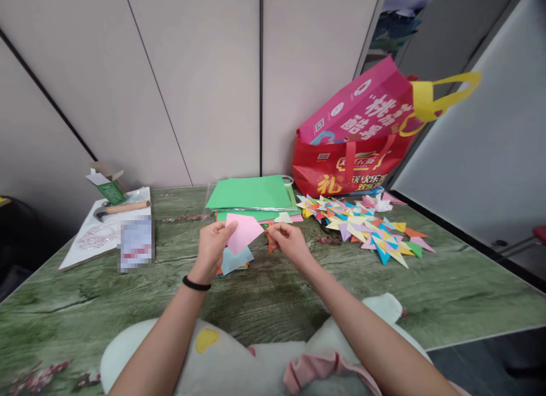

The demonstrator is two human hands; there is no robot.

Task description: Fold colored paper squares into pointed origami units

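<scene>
My left hand [212, 248], with a black band on the wrist, pinches a folded piece of pink paper [242, 233] between thumb and fingers. The sheet is held up above the table and comes to a point on its right side. Close to that point, my right hand [290, 242] is closed in a pinch. A small orange item [271, 238] shows at its fingertips; its kind is too small to make out. Under the pink paper lie light blue paper [234, 262] and other coloured pieces, partly hidden.
Green sheets [251, 192] lie at the back. Many folded paper pieces [362, 228] are heaped on the right, before a red bag [315, 168] and a pink bag [341, 108]. At left, a hammer [128, 208] and a small open box [108, 188] rest on a white board [87, 228].
</scene>
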